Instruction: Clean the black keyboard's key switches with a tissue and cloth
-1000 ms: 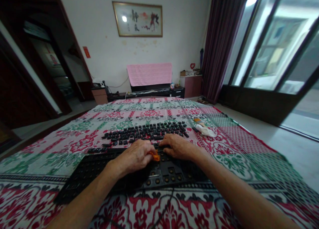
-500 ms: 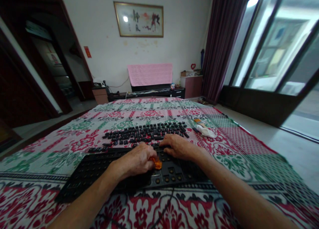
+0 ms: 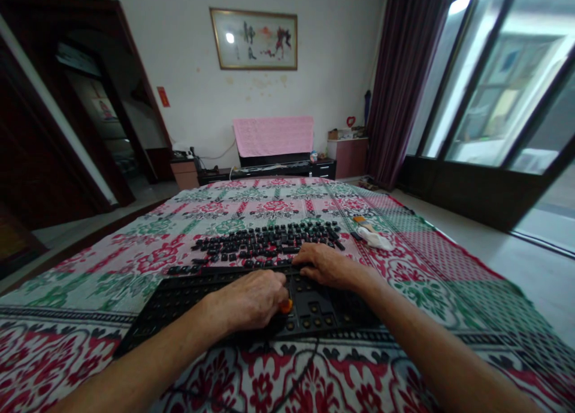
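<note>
A black keyboard (image 3: 179, 305) with its keycaps off lies on the patterned cloth in front of me. My left hand (image 3: 258, 299) is closed on a small orange piece (image 3: 286, 306), soft-looking and mostly hidden by the fingers, and presses it onto the keyboard right of its middle. My right hand (image 3: 326, 264) has its fingers bent over the keyboard's far edge, gripping it. Just beyond that edge lie many loose black keycaps (image 3: 265, 239), spread in rough rows. Bare key sockets show at the keyboard's left and lower right.
A brush (image 3: 363, 222) and a crumpled white tissue (image 3: 376, 239) lie on the patterned cloth (image 3: 179, 221) to the right of the keycaps. A dark cable (image 3: 305, 374) runs from the keyboard's near side toward me. A low cabinet (image 3: 323, 169) stands against the far wall.
My left hand has slid a little toward me over the keyboard, and less of the orange piece shows. The right hand keeps its place at the far edge. The view has shifted slightly.
</note>
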Motion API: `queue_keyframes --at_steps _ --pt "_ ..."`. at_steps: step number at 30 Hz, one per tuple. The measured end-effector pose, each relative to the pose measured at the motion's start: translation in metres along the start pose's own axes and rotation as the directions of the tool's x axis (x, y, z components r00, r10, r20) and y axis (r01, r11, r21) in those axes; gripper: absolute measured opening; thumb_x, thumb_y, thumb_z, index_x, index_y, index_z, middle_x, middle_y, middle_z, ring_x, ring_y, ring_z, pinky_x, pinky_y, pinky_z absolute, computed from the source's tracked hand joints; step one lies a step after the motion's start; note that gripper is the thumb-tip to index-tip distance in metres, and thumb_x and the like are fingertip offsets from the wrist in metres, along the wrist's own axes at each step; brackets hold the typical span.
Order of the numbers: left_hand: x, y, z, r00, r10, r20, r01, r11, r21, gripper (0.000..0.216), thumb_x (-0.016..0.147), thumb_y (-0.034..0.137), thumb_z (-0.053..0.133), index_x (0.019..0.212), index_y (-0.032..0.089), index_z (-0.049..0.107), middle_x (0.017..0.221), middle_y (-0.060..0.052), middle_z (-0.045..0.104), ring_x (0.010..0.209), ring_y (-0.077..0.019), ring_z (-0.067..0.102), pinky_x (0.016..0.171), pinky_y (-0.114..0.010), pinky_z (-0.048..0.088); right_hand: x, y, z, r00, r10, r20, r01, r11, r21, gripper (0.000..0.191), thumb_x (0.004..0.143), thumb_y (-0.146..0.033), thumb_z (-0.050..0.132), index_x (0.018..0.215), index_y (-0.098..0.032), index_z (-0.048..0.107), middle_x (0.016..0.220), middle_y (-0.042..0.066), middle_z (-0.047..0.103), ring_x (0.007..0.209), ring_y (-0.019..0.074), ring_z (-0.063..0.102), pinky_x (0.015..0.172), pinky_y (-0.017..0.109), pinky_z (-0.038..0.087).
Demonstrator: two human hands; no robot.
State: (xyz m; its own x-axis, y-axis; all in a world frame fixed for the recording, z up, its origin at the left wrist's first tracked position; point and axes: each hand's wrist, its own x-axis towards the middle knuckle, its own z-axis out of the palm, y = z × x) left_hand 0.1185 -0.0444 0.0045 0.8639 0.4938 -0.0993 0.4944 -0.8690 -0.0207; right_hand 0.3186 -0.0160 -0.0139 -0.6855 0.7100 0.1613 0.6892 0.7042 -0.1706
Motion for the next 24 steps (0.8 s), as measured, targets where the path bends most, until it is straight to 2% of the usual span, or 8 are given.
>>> queue_keyframes --at_steps 5,17,24 --pt "-0.012 0.0 0.006 0.998 0.003 -0.066 -0.005 0.999 -0.036 0.027 0.084 0.022 0.032 0.083 0.019 0.058 0.08 -0.004 0.054 0.068 -0.0113 0.052 0.06 -0.021 0.038 -0.001 0.0 -0.001 1.0 -0.006 0.0 0.006 1.0 0.021 0.021 0.077 -0.018 0.046 0.094 -0.018 0.058 0.09 0.006 0.054 0.085 0.0162 0.048 0.075 0.027 0.036" --pt "-0.015 -0.003 0.007 0.998 -0.015 -0.068 0.015 1.0 -0.007 0.02 0.077 0.021 0.04 0.075 0.015 0.059 0.072 -0.005 0.057 0.067 -0.0147 0.052 0.063 -0.025 0.039 0.001 0.004 0.002 1.0 -0.03 0.003 0.03 0.999 0.024 0.024 0.078 -0.018 0.044 0.098 -0.017 0.057 0.091 0.007 0.053 0.085 0.0164 0.049 0.076 0.029 0.038" --pt "-0.012 -0.002 0.013 0.987 -0.027 -0.156 0.017 0.998 -0.065 0.021 0.079 0.019 0.038 0.078 0.017 0.058 0.076 -0.004 0.055 0.068 -0.0126 0.051 0.061 -0.022 0.037 0.0 0.007 0.003 1.0 -0.025 -0.014 0.026 0.999 0.022 0.029 0.074 -0.018 0.046 0.102 -0.018 0.056 0.093 0.007 0.054 0.087 0.0176 0.049 0.079 0.031 0.037"
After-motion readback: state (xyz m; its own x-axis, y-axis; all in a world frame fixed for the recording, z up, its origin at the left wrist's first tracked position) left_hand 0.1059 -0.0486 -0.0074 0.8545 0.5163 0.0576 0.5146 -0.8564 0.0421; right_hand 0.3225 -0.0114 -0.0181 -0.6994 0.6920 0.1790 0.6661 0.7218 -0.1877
